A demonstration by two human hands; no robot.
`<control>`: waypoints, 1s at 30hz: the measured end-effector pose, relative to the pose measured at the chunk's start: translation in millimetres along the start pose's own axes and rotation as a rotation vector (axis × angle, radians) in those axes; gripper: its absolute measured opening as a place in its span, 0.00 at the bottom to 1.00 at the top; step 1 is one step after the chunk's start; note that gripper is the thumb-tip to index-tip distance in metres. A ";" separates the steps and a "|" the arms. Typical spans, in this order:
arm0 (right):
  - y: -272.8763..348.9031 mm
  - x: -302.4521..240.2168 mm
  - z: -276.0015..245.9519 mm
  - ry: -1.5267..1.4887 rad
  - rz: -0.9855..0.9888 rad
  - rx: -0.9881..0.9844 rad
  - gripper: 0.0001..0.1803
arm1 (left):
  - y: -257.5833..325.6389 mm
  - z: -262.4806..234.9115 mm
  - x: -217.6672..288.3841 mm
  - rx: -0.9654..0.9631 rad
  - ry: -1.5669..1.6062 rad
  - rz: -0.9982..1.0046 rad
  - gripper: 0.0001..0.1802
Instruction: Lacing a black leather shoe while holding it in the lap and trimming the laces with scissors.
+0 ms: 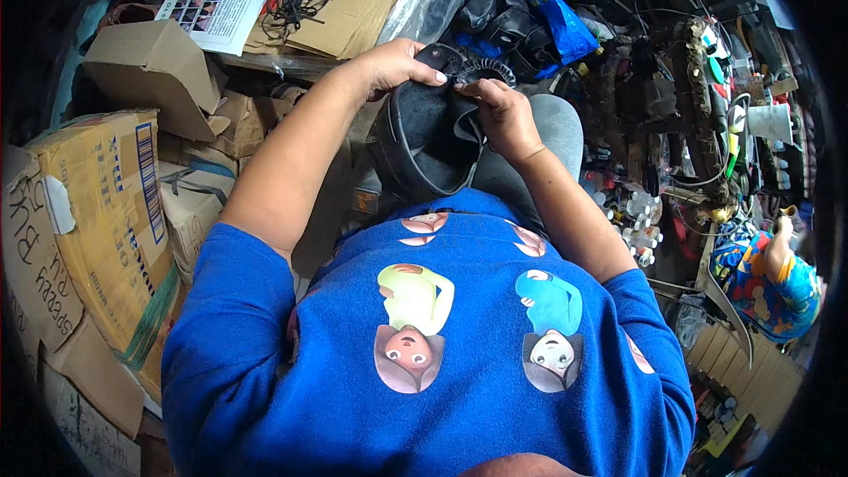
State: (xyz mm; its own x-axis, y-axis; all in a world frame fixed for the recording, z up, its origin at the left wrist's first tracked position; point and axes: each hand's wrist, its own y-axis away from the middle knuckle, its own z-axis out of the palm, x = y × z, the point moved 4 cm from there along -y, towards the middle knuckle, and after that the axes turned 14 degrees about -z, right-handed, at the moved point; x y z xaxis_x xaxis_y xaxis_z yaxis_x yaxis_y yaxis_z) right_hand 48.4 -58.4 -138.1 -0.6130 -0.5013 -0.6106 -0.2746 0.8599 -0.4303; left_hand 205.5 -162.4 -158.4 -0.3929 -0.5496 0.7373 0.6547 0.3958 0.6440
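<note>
L hand (400,66) & R hand (506,113) both pinch the blk leather piece (399,148) by its edge, far ctr, R of boxes (113,199). Prob. mid-job: edge being worked, top open; can't tell what's done or left.

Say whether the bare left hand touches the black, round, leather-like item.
Touching: the head view shows the bare left hand pinching the black, round, leather-like item, thumb pressed on its upper edge.

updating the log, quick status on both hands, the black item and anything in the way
Left hand and right hand gripping black item at its far edge. Item's hollow inside showing. Nothing seen blocking; cardboard boxes off left.
</note>
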 end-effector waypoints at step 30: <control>-28.6 -11.5 -6.5 0.012 0.271 -0.102 0.08 | 24.0 23.0 24.0 0.498 -0.698 0.174 0.13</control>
State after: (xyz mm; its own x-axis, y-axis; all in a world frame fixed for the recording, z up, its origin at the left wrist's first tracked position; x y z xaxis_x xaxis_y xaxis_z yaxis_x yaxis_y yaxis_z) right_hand 58.5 -76.6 -114.5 -0.6831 -0.2512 -0.6857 -0.1725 0.9679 -0.1827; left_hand 196.9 -149.2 -120.5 -0.7260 0.0598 0.6851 0.4479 0.7971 0.4050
